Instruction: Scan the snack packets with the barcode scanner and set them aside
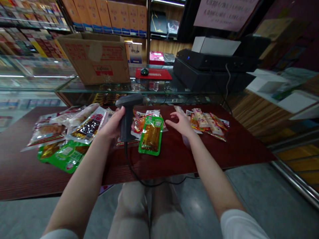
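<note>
Both hands are out over the table here. Our left hand (111,124) is wrapped firmly round the grip of a black handheld barcode scanner (128,114), with the scanner's head up top, and its cord (132,169) drops over the table edge toward our knees (132,212). Our right hand (180,123) is open, fingers loosely spread and a bit curled, with nothing in it. We can't really tell if the fingertips are touching anything, but they're close to a row of snack packets (206,124).

Between the hands, just beside the scanner, lies a green-edged snack packet (151,135). A bigger heap of vacuum-sealed snack packets (67,129) sits to our left, all on a dark red table top (189,162).

Past that is a glass display counter (32,83) holding a cardboard box (94,59), a black computer mouse (144,71) on a red mat (159,74), and a black printer (214,63).
</note>
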The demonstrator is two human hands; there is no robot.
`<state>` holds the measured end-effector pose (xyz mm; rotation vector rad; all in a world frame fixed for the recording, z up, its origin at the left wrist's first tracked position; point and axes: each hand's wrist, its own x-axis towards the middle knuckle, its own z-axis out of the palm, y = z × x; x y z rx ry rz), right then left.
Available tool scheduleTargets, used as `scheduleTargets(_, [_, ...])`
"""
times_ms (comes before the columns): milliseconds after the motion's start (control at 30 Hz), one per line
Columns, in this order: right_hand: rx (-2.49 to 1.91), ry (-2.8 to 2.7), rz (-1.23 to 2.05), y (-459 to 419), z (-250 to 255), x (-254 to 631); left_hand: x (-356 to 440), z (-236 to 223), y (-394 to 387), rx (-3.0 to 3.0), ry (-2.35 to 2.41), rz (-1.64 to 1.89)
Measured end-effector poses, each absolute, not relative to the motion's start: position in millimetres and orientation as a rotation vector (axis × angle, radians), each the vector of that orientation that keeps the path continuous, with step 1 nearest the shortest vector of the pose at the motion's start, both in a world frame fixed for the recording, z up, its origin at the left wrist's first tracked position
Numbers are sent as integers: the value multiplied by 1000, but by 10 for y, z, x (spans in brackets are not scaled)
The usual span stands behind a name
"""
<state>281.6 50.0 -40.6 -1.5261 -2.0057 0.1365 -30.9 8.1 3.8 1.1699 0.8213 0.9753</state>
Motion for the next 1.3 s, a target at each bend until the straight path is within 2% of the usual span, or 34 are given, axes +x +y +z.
scheduleTargets(200, [-1655, -2218, 215, 347, -370, 2409, -471, 149, 98, 1054, 958, 1130])
scheduleTargets(367, [-1744, -2137, 442, 429, -390, 2492, -416, 133, 113, 1025, 990, 1107])
scheduleTargets(633, [-1650, -1959, 574, 472, -458, 2555, -419, 86, 139, 1028, 963, 1089])
scheduleTargets(833, [-1264, -1577, 1124, 492, -635, 2321, -406, 102, 135, 1038, 937, 1097])
scheduleTargets(933, [-1123, -1272, 1298, 564, -691, 2308, -395, 124, 125, 1045, 918, 1139])
scheduleTargets(1000, [-1085, -1131, 1303, 646, -715, 2378, -394, 130, 122, 1054, 909, 1161])
scheduleTargets(1167, [-1184, -969, 1037, 859, -744, 2703, -405, 101, 130, 1103, 918, 1089])
scheduleTargets(1300, [-1188, -943, 1007, 894, -684, 2897, -364, 62, 121, 1133, 909, 1064])
